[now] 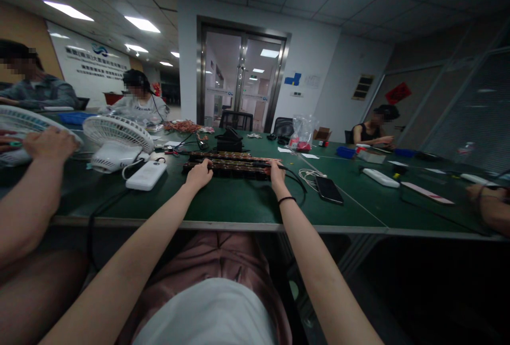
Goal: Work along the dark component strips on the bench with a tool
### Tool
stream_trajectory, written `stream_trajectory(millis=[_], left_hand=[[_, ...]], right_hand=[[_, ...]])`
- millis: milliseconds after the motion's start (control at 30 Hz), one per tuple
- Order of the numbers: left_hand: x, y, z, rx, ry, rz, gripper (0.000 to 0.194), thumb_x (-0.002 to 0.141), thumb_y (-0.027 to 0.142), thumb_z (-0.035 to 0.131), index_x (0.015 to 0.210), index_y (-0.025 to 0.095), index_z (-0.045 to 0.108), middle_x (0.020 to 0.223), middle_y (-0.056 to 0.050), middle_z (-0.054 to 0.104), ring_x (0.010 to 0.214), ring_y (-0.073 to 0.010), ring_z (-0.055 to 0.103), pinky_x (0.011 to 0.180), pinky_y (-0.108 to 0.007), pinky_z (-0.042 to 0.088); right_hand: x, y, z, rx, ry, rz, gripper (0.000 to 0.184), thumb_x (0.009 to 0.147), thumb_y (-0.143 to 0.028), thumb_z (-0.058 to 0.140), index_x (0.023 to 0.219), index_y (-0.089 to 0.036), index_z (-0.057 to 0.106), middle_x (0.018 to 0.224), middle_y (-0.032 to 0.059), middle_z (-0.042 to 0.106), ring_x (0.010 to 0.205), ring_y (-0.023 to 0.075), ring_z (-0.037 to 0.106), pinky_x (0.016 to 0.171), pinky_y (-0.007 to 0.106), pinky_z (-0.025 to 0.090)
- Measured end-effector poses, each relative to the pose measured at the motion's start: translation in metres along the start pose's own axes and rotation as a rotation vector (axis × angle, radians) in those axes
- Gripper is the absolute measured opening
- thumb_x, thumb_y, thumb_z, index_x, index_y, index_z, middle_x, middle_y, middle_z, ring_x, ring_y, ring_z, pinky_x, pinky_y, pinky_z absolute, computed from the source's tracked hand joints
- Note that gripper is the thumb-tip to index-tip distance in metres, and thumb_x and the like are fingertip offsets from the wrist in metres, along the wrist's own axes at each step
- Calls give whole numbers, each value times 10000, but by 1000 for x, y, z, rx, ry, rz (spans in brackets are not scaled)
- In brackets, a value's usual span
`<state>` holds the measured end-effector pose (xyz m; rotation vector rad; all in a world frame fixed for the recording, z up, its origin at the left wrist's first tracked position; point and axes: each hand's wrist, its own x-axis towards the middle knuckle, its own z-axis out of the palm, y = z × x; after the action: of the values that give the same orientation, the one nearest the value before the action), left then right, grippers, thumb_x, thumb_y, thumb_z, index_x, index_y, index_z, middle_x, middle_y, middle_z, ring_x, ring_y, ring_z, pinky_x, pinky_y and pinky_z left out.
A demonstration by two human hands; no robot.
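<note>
Before me on the green table lies a long dark rack [227, 164] with thin copper-coloured rods or wires laid along it in rows. My left hand [200, 174] rests at its left part, fingers bent and closed against the rods; what they pinch, if anything, is too small to make out. At the right end, my right hand [276, 173] is closed on a dark stick-like tool [260, 164], which points left over the rods. A black cord [297, 176] curves away from that hand to the right.
White fans [115, 140] and a white power bank [146, 175] stand to the left. On the right lie a phone [329, 190] and a coiled white cable [311, 177]. Behind are a copper wire heap [183, 126] and plastic bags [303, 131]. Other people sit around; a neighbour's hand [51, 143] is at far left.
</note>
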<state>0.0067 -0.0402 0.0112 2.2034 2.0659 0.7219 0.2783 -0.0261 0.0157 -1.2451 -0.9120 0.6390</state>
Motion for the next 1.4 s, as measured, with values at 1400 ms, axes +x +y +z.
stream_trajectory(millis=[1400], left_hand=[[6, -6, 7, 7, -30, 24, 332, 941, 247, 492, 1255, 198, 587, 1079, -119, 731, 1088, -301, 682, 929, -396, 532]], right_hand=[[6, 7, -1, 13, 7, 56, 191, 825, -245, 511, 670, -211, 617, 506, -21, 579, 492, 148, 563, 490, 224, 450]])
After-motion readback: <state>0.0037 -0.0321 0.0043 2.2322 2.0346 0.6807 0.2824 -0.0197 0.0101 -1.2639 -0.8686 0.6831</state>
